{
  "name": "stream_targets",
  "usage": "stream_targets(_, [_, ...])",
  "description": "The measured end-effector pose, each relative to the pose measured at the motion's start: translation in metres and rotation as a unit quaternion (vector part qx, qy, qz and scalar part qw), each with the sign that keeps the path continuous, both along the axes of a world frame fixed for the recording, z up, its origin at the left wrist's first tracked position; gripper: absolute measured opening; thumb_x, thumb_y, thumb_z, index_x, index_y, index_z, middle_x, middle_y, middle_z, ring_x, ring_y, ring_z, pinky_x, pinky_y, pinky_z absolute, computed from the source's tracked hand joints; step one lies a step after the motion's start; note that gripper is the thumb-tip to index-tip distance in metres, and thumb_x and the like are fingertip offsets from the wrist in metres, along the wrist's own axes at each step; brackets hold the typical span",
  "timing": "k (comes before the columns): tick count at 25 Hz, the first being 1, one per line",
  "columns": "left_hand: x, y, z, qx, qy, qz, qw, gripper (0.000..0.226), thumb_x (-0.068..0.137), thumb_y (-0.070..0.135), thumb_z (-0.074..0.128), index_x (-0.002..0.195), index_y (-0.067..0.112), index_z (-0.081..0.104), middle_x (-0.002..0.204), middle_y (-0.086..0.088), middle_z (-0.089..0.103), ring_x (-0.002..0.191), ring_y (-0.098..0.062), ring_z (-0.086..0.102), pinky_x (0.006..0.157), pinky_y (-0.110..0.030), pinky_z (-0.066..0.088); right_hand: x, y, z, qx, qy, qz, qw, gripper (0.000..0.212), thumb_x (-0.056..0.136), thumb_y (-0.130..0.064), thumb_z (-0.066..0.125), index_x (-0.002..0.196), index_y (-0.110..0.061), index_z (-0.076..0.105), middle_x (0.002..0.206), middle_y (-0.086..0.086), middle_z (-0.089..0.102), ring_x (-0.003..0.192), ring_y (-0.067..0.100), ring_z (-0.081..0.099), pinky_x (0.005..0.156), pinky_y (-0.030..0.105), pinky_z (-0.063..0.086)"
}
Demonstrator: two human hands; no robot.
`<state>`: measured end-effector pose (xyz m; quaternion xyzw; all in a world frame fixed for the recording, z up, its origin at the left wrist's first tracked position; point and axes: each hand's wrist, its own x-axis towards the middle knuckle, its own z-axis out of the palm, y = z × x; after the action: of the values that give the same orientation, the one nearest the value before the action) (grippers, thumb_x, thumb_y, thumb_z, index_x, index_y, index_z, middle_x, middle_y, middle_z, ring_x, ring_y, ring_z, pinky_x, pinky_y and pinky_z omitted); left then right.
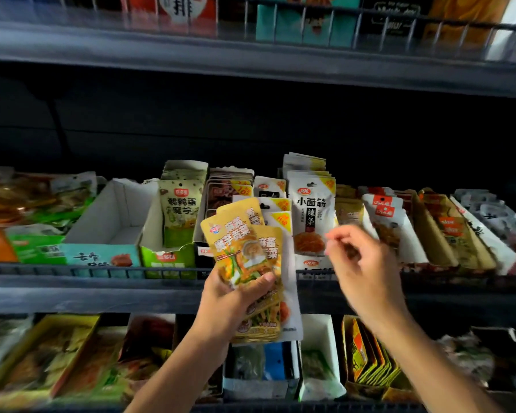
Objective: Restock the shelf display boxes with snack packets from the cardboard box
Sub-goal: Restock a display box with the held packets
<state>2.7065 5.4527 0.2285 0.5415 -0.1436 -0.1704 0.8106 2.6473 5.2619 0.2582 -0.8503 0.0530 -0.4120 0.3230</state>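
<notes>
A person's left hand (236, 296) grips a fanned stack of yellow packets (245, 251) in front of the middle shelf (102, 290), thumb pressed across the front packet, with a few white packets behind the yellow ones in the same grip. The stack stands upright, its tops reaching level with the display boxes on the shelf. At 3 o'clock from the stack the right hand (361, 263) hovers near it, fingers loosely curled, thumb and forefinger close together; motion blur hides whether anything lies between them.

Behind the stack, at 12 o'clock, a row of white packets (312, 210) with black lettering stands upright in its box. At 10 o'clock a green box (167, 260) holds pale green packets (181, 210) set toward its rear. Just beside it, at 9 o'clock, an open white box (113, 216) with a teal front shows bare cardboard inside. At 2 o'clock, rows of red-and-white packets (382, 216) and brown packets (447, 228) lean to the right.

The upper shelf (251, 52), at 12 o'clock, carries blurred cartons behind a wire rail. The lower shelf, at 6 o'clock, holds further boxes, among them yellow sachets (367, 353) standing on edge. The supply carton is out of frame.
</notes>
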Motion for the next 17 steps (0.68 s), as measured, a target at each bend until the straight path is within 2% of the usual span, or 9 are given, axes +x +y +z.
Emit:
stream_targets(2, [0.000,-0.001,-0.004,0.020,-0.042,0.006,0.999,0.048,0.072,0.007,0.080,0.116,0.003,0.062,0.098,-0.018,0.075,0.081,-0.034,0.074,0.065,-0.039,0.061,-0.012,0.053,-0.007,0.165,0.104,0.093,0.976,0.029,0.086,-0.050,0.066,0.102,-0.026,0.062,0.082,-0.009,0.068,0.070,0.001,0.065,0.060,0.019,0.054])
stream_targets(4, [-0.005,0.000,-0.008,0.045,-0.094,0.023,0.994,0.055,0.068,0.008,0.083,0.119,0.008,0.061,0.103,-0.010,0.076,0.092,-0.027,0.074,0.072,-0.031,0.060,-0.009,0.080,-0.020,0.207,0.175,0.098,0.958,0.051,0.073,-0.064,0.073,0.111,-0.034,0.056,0.093,-0.011,0.068,0.084,0.000,0.065,0.072,0.023,0.056])
stream_targets(6, [-0.011,0.002,-0.009,0.095,-0.155,0.028,0.983,0.058,0.072,0.000,0.084,0.122,0.016,0.058,0.107,-0.001,0.075,0.098,-0.017,0.072,0.077,-0.024,0.058,-0.002,0.087,-0.027,0.293,0.175,0.082,0.936,0.053,0.070,-0.052,0.082,0.112,-0.033,0.058,0.100,-0.012,0.070,0.092,0.002,0.067,0.079,0.026,0.055])
stream_targets(8, [-0.010,0.006,-0.011,0.123,-0.182,0.009,0.975,0.065,0.074,-0.003,0.082,0.125,0.024,0.053,0.111,0.002,0.073,0.101,-0.014,0.071,0.080,-0.026,0.058,0.001,0.086,-0.027,0.388,0.172,0.087,0.901,0.037,0.074,-0.037,0.083,0.106,-0.028,0.066,0.097,-0.009,0.074,0.093,0.009,0.070,0.080,0.029,0.055])
stream_targets(10, [-0.007,0.012,-0.008,0.087,-0.121,-0.044,0.988,0.067,0.075,-0.004,0.080,0.128,0.025,0.051,0.115,-0.004,0.071,0.104,-0.021,0.071,0.082,-0.036,0.060,0.002,0.082,-0.024,0.482,0.151,0.110,0.856,0.021,0.079,-0.028,0.079,0.099,-0.024,0.072,0.092,-0.004,0.077,0.090,0.018,0.073,0.075,0.034,0.055])
stream_targets(12, [-0.007,0.017,-0.004,0.048,-0.052,-0.073,0.995,0.060,0.079,0.006,0.075,0.129,0.032,0.054,0.118,-0.006,0.071,0.106,-0.026,0.070,0.082,-0.048,0.060,0.003,0.078,-0.019,0.564,0.109,0.152,0.804,0.017,0.081,-0.023,0.074,0.098,-0.021,0.076,0.096,0.001,0.077,0.090,0.021,0.074,0.074,0.037,0.055])
stream_targets(15, [-0.007,0.014,-0.001,0.016,-0.005,-0.062,0.998,0.042,0.090,0.019,0.063,0.127,0.037,0.057,0.115,-0.004,0.073,0.102,-0.029,0.071,0.073,-0.053,0.060,0.006,0.075,-0.016,0.651,0.069,0.195,0.730,0.022,0.087,-0.020,0.067,0.108,-0.017,0.073,0.104,0.008,0.076,0.095,0.026,0.073,0.074,0.039,0.056])
stream_targets(17, [-0.004,0.011,-0.002,-0.007,-0.003,-0.029,1.000,0.052,0.095,0.014,0.058,0.137,0.043,0.047,0.120,-0.001,0.070,0.104,-0.026,0.071,0.077,-0.051,0.060,0.007,0.076,-0.019,0.668,0.059,0.205,0.713,0.027,0.088,-0.020,0.066,0.114,-0.016,0.070,0.109,0.010,0.074,0.099,0.029,0.072,0.080,0.044,0.056])
